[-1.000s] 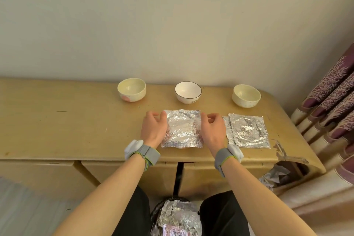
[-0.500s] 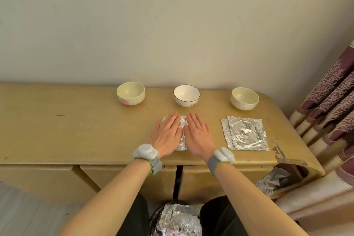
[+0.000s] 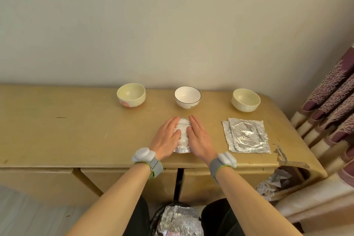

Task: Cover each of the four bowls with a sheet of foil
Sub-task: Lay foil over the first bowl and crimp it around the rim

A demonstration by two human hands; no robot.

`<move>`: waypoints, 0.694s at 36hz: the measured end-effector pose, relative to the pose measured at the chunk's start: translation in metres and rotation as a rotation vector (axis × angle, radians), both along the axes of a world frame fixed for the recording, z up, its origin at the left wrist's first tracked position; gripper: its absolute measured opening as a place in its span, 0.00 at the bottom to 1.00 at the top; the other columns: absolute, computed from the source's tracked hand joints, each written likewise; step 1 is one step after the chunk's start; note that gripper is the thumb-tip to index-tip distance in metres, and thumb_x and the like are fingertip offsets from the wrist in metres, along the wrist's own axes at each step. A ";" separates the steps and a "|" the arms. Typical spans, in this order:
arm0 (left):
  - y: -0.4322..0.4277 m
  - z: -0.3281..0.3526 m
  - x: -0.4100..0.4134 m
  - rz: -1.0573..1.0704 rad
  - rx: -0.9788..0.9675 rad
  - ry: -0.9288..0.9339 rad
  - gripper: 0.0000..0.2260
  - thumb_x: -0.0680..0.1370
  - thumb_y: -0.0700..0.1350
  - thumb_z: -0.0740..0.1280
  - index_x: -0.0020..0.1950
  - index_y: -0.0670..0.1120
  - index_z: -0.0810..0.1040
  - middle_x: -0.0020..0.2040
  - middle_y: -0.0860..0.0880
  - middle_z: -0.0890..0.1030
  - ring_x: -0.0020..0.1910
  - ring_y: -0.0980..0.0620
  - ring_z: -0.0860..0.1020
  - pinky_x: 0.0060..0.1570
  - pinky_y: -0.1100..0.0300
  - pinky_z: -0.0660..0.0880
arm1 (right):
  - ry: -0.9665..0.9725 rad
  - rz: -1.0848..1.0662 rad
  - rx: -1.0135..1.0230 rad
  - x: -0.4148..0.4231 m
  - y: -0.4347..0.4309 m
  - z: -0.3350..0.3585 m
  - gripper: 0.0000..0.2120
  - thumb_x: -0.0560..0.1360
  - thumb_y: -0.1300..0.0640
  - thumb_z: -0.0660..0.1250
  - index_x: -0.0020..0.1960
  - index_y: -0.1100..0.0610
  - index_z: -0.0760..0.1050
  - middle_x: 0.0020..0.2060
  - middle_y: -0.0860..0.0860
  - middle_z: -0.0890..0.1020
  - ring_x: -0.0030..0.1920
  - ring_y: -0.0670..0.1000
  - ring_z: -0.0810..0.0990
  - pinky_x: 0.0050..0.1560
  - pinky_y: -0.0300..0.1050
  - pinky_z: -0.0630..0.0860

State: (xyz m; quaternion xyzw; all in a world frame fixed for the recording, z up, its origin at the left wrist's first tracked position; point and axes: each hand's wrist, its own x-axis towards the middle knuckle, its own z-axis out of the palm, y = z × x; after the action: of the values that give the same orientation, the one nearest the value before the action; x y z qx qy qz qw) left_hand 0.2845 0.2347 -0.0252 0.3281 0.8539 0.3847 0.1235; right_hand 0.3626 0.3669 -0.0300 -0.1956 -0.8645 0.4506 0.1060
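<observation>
Three uncovered bowls stand in a row at the back of the table: a cream bowl [image 3: 131, 95] on the left, a white dark-rimmed bowl [image 3: 187, 96] in the middle and a cream bowl [image 3: 245, 99] on the right. In front of the middle bowl a foil sheet [image 3: 183, 134] bulges up between my hands. My left hand [image 3: 166, 138] and my right hand [image 3: 199, 138] lie flat on its two sides, fingers straight, pressing it down. What lies under the foil is hidden. Flat foil sheets [image 3: 247, 136] are stacked to the right.
The yellow wooden table [image 3: 76, 130] stands against a plain wall. Its front right edge [image 3: 283, 157] is chipped, with crumpled foil [image 3: 274, 182] in the opening below. More crumpled foil [image 3: 180, 220] sits between my knees. A purple curtain [image 3: 329, 105] hangs at the right.
A second ago my hands held the flat sheet by its left and right edges. They closed together over it and now press its sides down, leaving a narrow domed strip showing.
</observation>
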 end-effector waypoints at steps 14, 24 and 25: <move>-0.008 0.017 0.006 0.245 0.075 -0.112 0.27 0.82 0.51 0.58 0.81 0.54 0.56 0.81 0.51 0.52 0.79 0.49 0.52 0.76 0.49 0.53 | 0.106 -0.302 -0.224 0.017 0.000 0.012 0.25 0.83 0.44 0.52 0.77 0.52 0.62 0.73 0.51 0.68 0.73 0.53 0.67 0.74 0.52 0.62; -0.004 0.012 0.005 0.704 0.474 -0.987 0.17 0.82 0.52 0.58 0.67 0.45 0.70 0.53 0.44 0.78 0.44 0.46 0.77 0.42 0.53 0.77 | -0.036 -0.444 -0.759 0.020 0.004 0.009 0.21 0.84 0.42 0.50 0.70 0.54 0.63 0.53 0.56 0.79 0.53 0.58 0.82 0.57 0.58 0.80; -0.005 0.014 0.004 0.716 0.513 -0.996 0.18 0.83 0.52 0.57 0.70 0.45 0.69 0.50 0.44 0.78 0.42 0.47 0.77 0.42 0.53 0.76 | -0.034 -0.443 -0.777 0.022 0.002 0.011 0.18 0.84 0.43 0.50 0.68 0.53 0.63 0.52 0.57 0.79 0.52 0.58 0.83 0.53 0.56 0.81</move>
State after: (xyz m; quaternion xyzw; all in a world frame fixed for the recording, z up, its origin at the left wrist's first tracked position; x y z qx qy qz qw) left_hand 0.2883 0.2298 -0.0108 -0.1737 0.6326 0.6985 0.2859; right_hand 0.3849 0.3692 -0.0192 -0.4089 -0.5699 0.7051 0.1044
